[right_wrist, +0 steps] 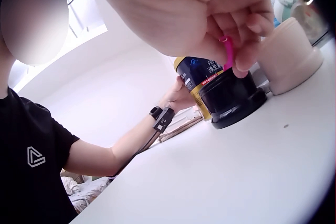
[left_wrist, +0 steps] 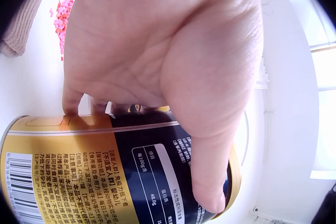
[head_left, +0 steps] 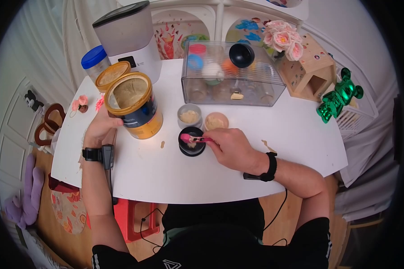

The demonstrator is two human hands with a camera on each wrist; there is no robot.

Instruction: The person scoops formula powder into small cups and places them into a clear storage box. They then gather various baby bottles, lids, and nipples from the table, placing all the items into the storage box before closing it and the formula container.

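Observation:
An open formula tin (head_left: pixel 135 106) with a gold rim and dark blue label stands on the white table (head_left: pixel 274 139). My left hand (head_left: pixel 102 126) grips its side; the thumb and fingers wrap the tin (left_wrist: pixel 121 176) in the left wrist view. My right hand (head_left: pixel 226 145) pinches a pink scoop (head_left: pixel 194 139) over a small black cup (head_left: pixel 192 141) holding a little powder. The right wrist view shows the pink scoop handle (right_wrist: pixel 228 50) between my fingers just above the black cup (right_wrist: pixel 231 98).
Two small cups of powder (head_left: pixel 189 116) (head_left: pixel 216 121) stand behind the black cup. A clear plastic box (head_left: pixel 231 74) with bottles, the tin's gold lid (head_left: pixel 112 75), a blue-lidded jar (head_left: pixel 94 62) and a white appliance (head_left: pixel 130 38) sit at the back. Powder specks (head_left: pixel 268 145) lie on the table.

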